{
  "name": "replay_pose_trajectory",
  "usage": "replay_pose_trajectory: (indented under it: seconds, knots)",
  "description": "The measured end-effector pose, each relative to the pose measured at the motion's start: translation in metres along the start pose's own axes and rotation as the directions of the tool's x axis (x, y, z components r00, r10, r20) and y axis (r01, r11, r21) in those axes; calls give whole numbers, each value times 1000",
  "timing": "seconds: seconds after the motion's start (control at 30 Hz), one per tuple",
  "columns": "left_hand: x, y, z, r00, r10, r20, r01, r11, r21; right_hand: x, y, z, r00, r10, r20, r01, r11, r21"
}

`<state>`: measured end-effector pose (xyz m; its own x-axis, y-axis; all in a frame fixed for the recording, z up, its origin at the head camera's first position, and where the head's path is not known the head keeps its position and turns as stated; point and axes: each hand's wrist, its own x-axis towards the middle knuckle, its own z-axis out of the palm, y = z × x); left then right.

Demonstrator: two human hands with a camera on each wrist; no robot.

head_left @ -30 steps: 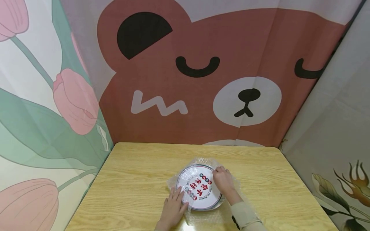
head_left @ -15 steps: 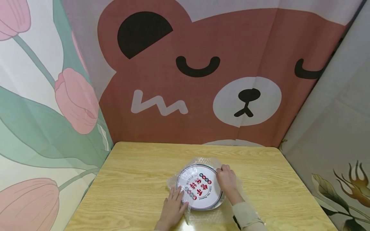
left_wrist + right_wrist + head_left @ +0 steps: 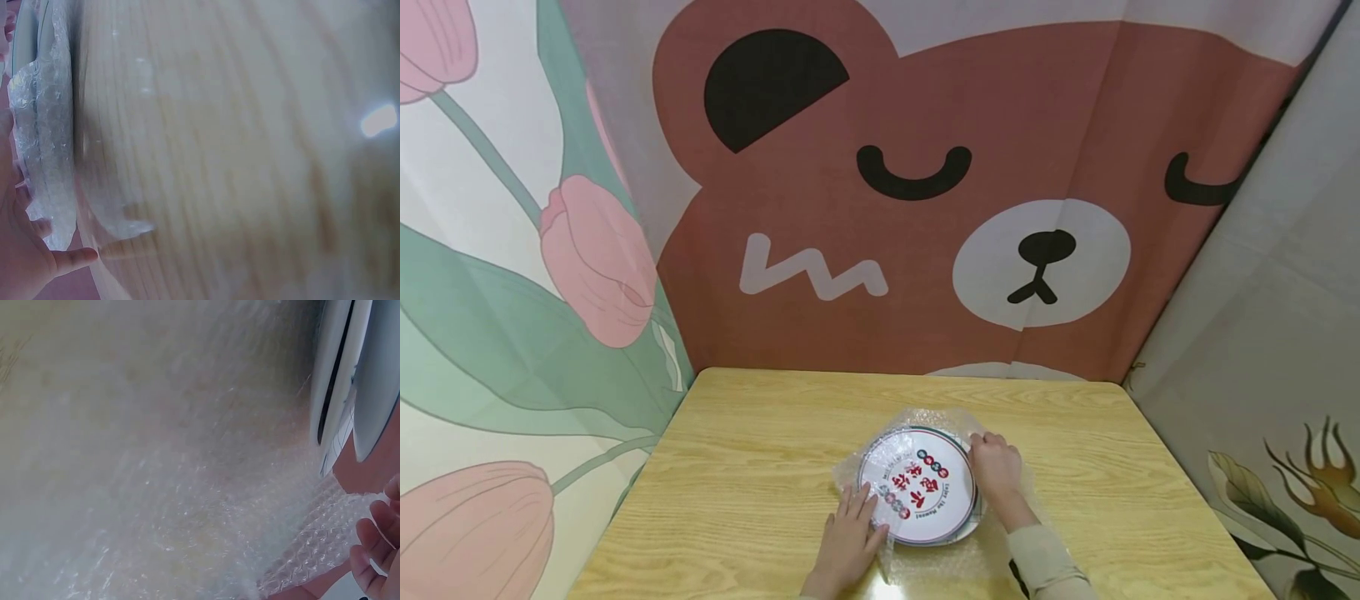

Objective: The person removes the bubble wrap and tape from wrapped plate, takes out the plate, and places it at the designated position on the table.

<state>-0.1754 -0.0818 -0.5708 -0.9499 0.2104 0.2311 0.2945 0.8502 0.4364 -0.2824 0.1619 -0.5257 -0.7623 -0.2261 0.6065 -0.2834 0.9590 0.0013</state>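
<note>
Gently with the bubble wrap (image 3: pixel 932 417)

Best press the plates (image 3: pixel 928 527) steady under the straight-fingered left hand (image 3: pixel 848 531) and draw slowly with the right hand (image 3: pixel 997 469), which seems to pinch the wrap. The plates lie flat between both hands, printed face up; round, so no long axis.

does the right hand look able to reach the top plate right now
Probably yes: the right hand is beside the top plate, whose rim on that side looks bare. It seems to pinch the wrap, though, so it would likely have to let go first.
</note>
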Motion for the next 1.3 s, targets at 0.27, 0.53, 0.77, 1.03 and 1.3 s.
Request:
replay_pose_trajectory:
  seconds: [0.27, 0.53, 0.77, 1.03, 1.3]
  knots:
    - [-2, -3, 4, 996, 48, -75, -49, 999, -6, -3, 5, 1, 998, 69, -15, -68, 996, 53]
    - [0, -3, 4, 1000, -14, 13, 14, 1000, 1, -7, 12, 5, 989, 134, 64, -139, 987, 80]
    - [1, -3, 4, 1000, -11, 16, 11, 1000, 14, -10, 19, 3, 990, 123, 72, -130, 986, 106]
    - [1, -3, 3, 1000, -18, 21, 17, 1000, 9, -12, 28, 6, 995, 94, 33, -97, 988, 118]
    - [0, -3, 3, 1000, -14, 16, 14, 1000, 5, -14, 32, 6, 986, 133, 104, -145, 983, 114]
